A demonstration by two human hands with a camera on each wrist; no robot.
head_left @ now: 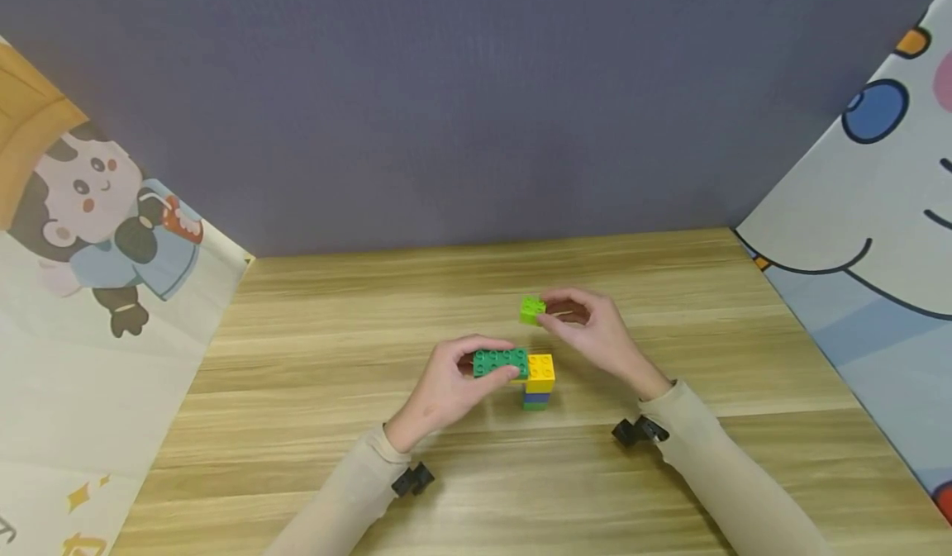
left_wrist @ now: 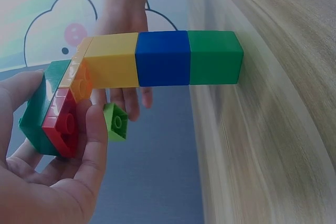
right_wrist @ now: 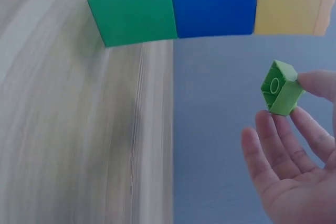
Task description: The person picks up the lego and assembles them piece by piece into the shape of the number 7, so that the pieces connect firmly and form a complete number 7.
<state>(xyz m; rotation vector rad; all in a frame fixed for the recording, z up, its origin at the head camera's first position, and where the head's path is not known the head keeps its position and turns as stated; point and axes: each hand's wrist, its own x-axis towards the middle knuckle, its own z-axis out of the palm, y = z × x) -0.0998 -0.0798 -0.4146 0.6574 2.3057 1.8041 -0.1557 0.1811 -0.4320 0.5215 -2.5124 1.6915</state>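
A tower of bricks stands upright on the table: a green brick (left_wrist: 215, 57) at the bottom, a blue brick (left_wrist: 163, 57), then a yellow brick (head_left: 540, 372). Beside the yellow brick's upper end, an orange-yellow piece (left_wrist: 82, 80) and a red piece (left_wrist: 62, 121) lie under a long dark green brick (head_left: 501, 363). My left hand (head_left: 449, 381) grips that dark green brick between thumb and fingers, to the tower's left. Beyond the tower, my right hand (head_left: 597, 333) pinches a small lime-green brick (head_left: 531, 310) in the air. Its hollow underside shows in the right wrist view.
The wood-grain table (head_left: 335, 308) ends at a grey-blue back wall (head_left: 476, 110). Printed cartoon panels close off the left side (head_left: 82, 374) and the right side (head_left: 855, 209).
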